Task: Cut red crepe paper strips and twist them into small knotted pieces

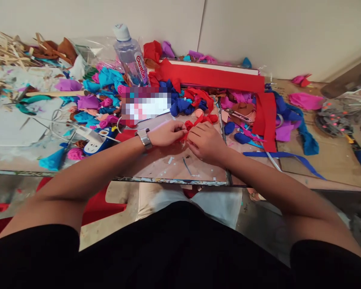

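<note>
Near the middle of the table, my left hand [167, 133], with a metal watch on its wrist, pinches the left end of a small red cloth piece [189, 125]. My right hand [205, 140] closes its fingers on the same red piece from the right side, partly covering it. The two hands almost touch. Just behind them lie more red and dark blue crumpled pieces [182, 106]. A long red strip [210, 77] rests across a flat box at the back, and another red strip [265, 120] hangs down right of my hands.
A water bottle [131, 60] stands at the back left, beside a blurred bright rectangle [149, 106]. A power strip [98, 142] with cables lies left. Wooden sticks [12, 52] fill the far left. A cutter [240, 115] and blue ribbon [289, 155] lie right.
</note>
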{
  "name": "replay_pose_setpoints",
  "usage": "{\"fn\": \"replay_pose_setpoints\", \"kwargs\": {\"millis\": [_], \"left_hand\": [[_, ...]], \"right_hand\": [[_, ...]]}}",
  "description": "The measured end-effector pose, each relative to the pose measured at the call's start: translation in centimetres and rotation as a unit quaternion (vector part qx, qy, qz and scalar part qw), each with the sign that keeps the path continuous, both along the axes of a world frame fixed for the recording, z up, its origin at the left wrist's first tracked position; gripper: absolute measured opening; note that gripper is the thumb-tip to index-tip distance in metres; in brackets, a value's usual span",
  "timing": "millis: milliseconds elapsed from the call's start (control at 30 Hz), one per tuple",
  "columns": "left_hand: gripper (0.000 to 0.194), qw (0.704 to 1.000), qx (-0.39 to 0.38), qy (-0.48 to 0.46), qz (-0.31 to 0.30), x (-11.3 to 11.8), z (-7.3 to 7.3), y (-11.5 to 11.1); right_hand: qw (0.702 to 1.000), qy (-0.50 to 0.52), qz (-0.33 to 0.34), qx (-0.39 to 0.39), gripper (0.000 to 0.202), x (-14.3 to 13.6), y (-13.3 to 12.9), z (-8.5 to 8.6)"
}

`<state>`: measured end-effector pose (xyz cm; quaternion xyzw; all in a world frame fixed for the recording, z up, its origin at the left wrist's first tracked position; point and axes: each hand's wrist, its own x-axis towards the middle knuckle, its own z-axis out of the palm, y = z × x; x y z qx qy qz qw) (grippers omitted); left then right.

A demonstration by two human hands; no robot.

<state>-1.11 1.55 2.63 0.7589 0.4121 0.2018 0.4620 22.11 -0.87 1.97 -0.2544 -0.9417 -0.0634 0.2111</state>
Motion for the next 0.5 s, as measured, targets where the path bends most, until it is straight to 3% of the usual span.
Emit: {"fn": "replay_pose_setpoints", "kwargs": {"millis": [133,200,300,500], "left_hand": [[0.025,0.997,0.071,0.016,0.01,-0.8,0.2,-0.3],[0.025,0.997,0.074,0.009,0.003,-1.0,0.1,-0.3],[0.028,0.998,0.066,0.007,0.002,-1.2,-0.1,-0.3],[0.035,0.995,0.087,0.04,0.03,-1.3,-0.2,-0.3]], "right_hand": [[1.0,0.008,-0.019,0.007,0.022,-0.8,0.2,0.3],[0.998,0.027,-0.047,0.016,0.027,-1.2,0.2,0.3],[0.997,0.042,-0.066,0.024,0.015,-1.8,0.1,0.2],[0.997,0.06,-0.055,0.013,0.015,-1.6,-0.1,-0.2]]}}
